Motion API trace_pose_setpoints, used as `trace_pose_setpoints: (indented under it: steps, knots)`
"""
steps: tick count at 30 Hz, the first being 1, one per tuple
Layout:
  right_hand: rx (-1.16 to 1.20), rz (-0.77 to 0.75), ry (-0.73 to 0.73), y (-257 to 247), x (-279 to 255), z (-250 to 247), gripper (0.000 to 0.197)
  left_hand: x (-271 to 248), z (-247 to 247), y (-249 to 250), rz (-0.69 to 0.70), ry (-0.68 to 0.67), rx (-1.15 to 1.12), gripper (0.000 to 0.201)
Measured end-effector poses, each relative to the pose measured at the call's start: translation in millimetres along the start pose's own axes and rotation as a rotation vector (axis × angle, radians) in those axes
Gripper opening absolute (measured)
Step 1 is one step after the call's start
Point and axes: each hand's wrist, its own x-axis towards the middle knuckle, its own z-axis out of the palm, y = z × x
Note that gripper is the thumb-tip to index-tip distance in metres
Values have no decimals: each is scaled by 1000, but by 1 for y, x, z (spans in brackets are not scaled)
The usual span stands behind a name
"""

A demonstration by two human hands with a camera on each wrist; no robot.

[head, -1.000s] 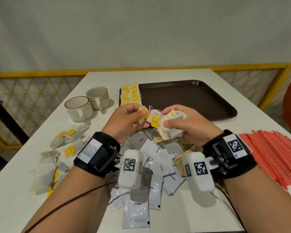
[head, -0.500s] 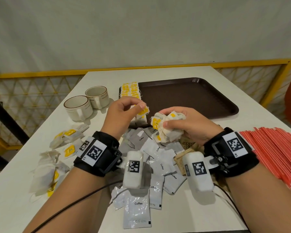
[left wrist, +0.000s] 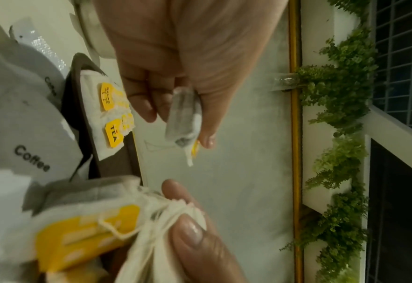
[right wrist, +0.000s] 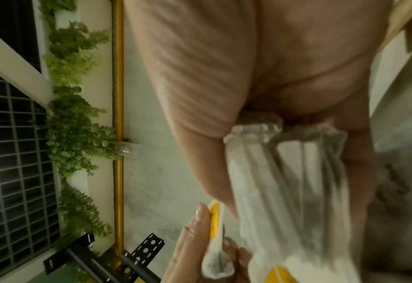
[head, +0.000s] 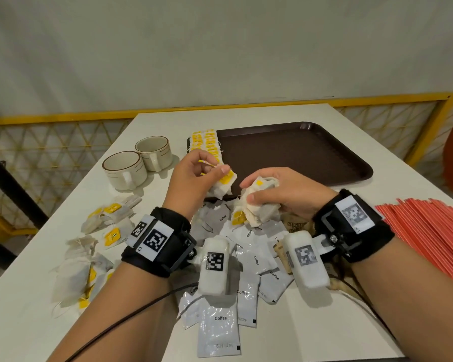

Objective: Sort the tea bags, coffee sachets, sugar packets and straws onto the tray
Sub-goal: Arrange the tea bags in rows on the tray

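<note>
My left hand pinches one tea bag with a yellow tag, just off the brown tray's near left corner; the left wrist view shows that tea bag between thumb and fingers. My right hand grips a bunch of tea bags, which the right wrist view shows as a white wad. A row of tea bags lies along the tray's left side. Grey coffee sachets lie heaped under my wrists. Red straws lie at the right. Loose tea bags lie at the left.
Two beige cups stand left of the tray. Brown sugar packets peek out under my right hand. A yellow railing runs behind the white table. Most of the tray floor is bare.
My left hand has pulled one tea bag away from the bunch and carried it left and up toward the tray's corner. The right hand still holds the bunch, nearly in place.
</note>
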Motion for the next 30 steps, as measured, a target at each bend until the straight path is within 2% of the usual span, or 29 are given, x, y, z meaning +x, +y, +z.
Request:
trace_pose_setpoints:
  steps: [5, 12, 16, 22, 27, 30]
  knots:
    - [-333, -84, 82, 5, -7, -2, 28, 1, -2, -2, -86, 13, 39, 21]
    - [-151, -25, 128, 7, -12, -11, 30, 0, 1, 1, -180, -98, -32, 18]
    - [-144, -59, 195, 11, -10, -17, 36, 0, 1, 8, -305, -171, -286, 10]
    - [-165, -116, 237, 14, -12, -28, 40, -1, 0, 8, -236, -129, -229, 13]
    - [-67, -100, 311, 15, -11, -29, 23, -2, 3, 7, -182, -104, -169, 11]
    - [-268, -108, 343, 19, -8, -31, 13, -1, 3, 6, -177, -99, -154, 9]
